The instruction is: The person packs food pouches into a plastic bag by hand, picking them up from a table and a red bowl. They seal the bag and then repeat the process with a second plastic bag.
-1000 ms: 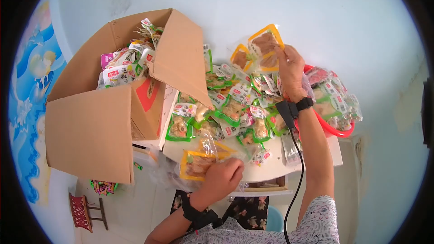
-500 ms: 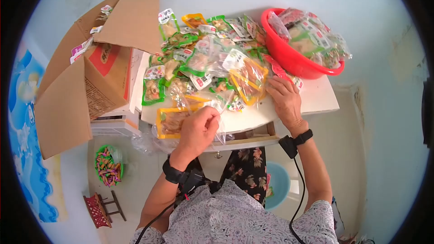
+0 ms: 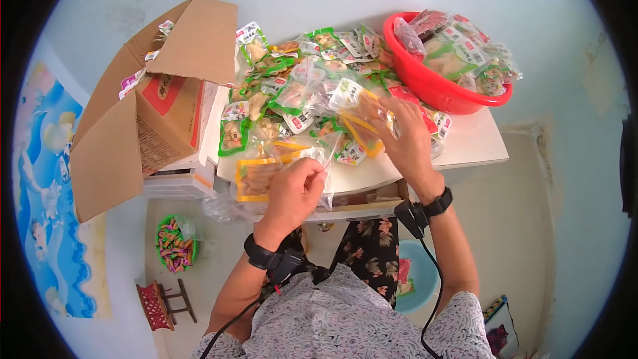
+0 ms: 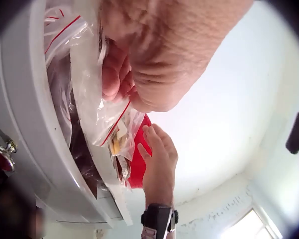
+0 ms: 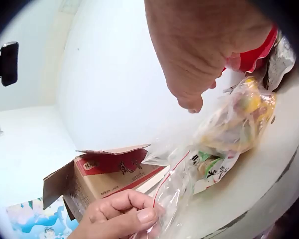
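My left hand pinches the mouth of a clear zip bag at the table's near edge; a yellow-edged packet lies inside it. The left wrist view shows the fingers curled on the bag's red zip line. To the right, my right hand grips another yellow-edged snack packet just above the table. In the right wrist view that packet hangs under the hand, with the clear bag and left hand below it.
A heap of green-edged snack packets covers the white table. A red basin full of packets sits at the right, an open cardboard box at the left. On the floor are a basket of sweets and a blue basin.
My right hand brought a yellow-edged packet back from the far side of the pile, rested by it on the table, and now grips it. The left hand keeps its pinch on the bag.
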